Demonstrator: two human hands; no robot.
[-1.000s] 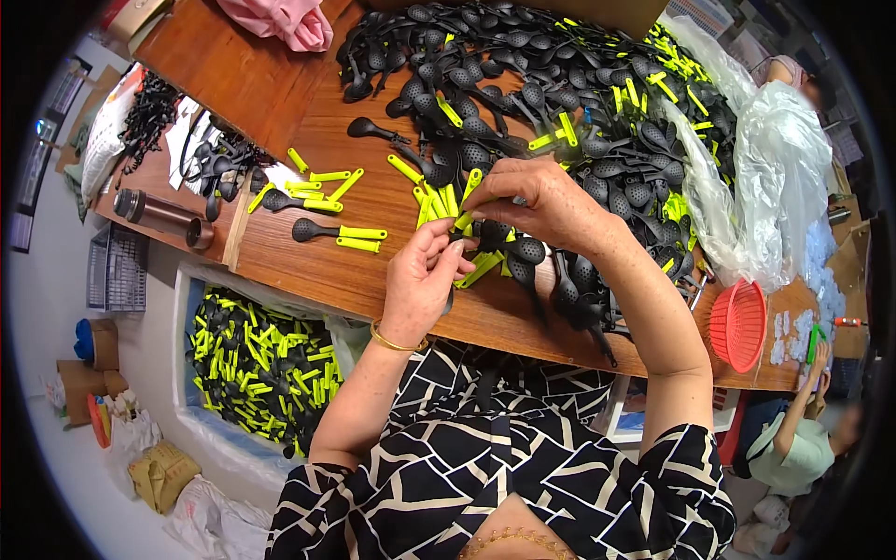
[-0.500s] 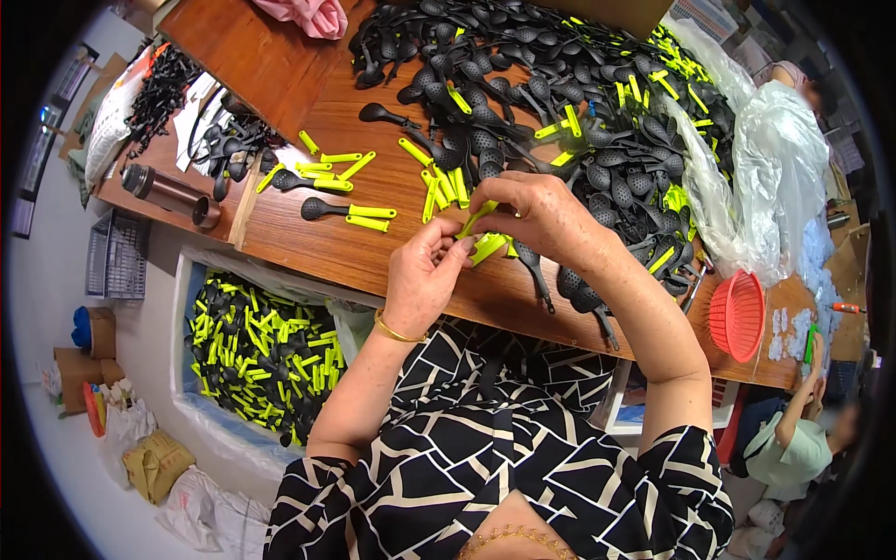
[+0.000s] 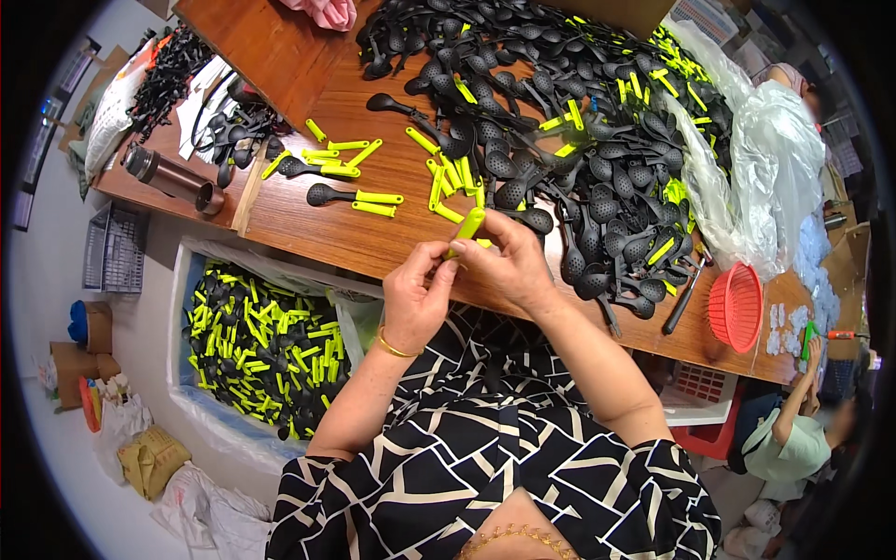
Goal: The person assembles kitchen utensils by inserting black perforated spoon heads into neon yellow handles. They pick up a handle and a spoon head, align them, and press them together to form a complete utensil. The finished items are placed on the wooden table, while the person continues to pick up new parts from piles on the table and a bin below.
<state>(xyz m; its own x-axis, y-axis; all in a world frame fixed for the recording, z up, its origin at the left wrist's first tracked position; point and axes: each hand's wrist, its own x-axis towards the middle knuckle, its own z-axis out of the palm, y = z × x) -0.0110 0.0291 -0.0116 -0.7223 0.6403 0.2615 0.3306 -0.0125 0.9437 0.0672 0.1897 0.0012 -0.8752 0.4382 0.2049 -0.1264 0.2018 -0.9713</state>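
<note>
Both of my hands meet over the table's near edge at a lime-green plastic handle (image 3: 469, 225), which points up and away from me. My left hand (image 3: 417, 291) pinches its lower end between thumb and fingers. The fingers of my right hand (image 3: 513, 269) close on the same handle from the other side. A black spoon head (image 3: 535, 220) shows just beyond my right fingers; whether it joins the held handle I cannot tell. Several loose green handles (image 3: 452, 175) lie just past my hands. To their left rests a black spoon (image 3: 323, 194) beside more green handles.
A large heap of black slotted spoons (image 3: 616, 177) covers the far and right side of the table. A red plastic basket (image 3: 735, 308) and a black-handled tool (image 3: 684, 297) sit at right. Below left stands a lined bin (image 3: 266, 355) of green-handled spoons; a brown flask (image 3: 173, 180) lies above it.
My right hand has come down and nearer to me, with its forearm lowered. The green handle now stands out above the fingertips. A black spoon near the table edge is no longer seen there.
</note>
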